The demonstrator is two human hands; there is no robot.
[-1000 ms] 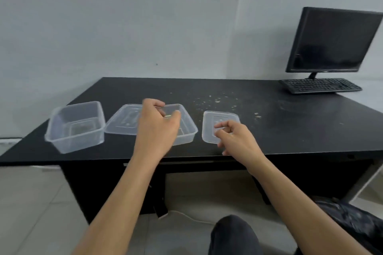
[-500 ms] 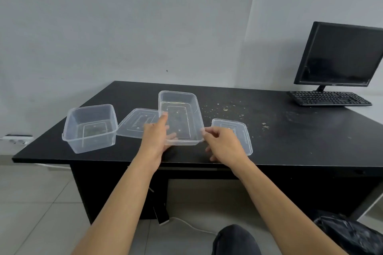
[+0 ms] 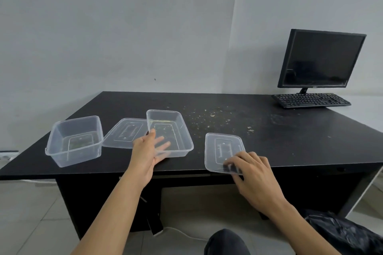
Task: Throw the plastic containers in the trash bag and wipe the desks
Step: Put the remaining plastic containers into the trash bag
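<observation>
On the black desk (image 3: 269, 141) my left hand (image 3: 148, 152) grips the near left corner of a clear shallow container (image 3: 172, 128), thumb on its rim and fingers underneath, tilting it toward me. My right hand (image 3: 251, 174) pinches the near edge of a clear lid (image 3: 222, 147) that hangs slightly past the desk's front edge. A deeper clear container (image 3: 74, 141) stands at the left. A second lid (image 3: 126, 135) lies between the two containers. A black trash bag (image 3: 342, 232) sits on the floor at the lower right.
Crumbs (image 3: 209, 112) are scattered over the desk's middle. A monitor (image 3: 319, 58) and keyboard (image 3: 310, 100) stand at the far right. A white cable (image 3: 182, 234) runs across the tiled floor under the desk. A wall socket (image 3: 7, 154) is at the left.
My right hand let go of the shallow container and moved right onto the lid, taking its near edge. My left hand keeps hold of the container, which now sits lower.
</observation>
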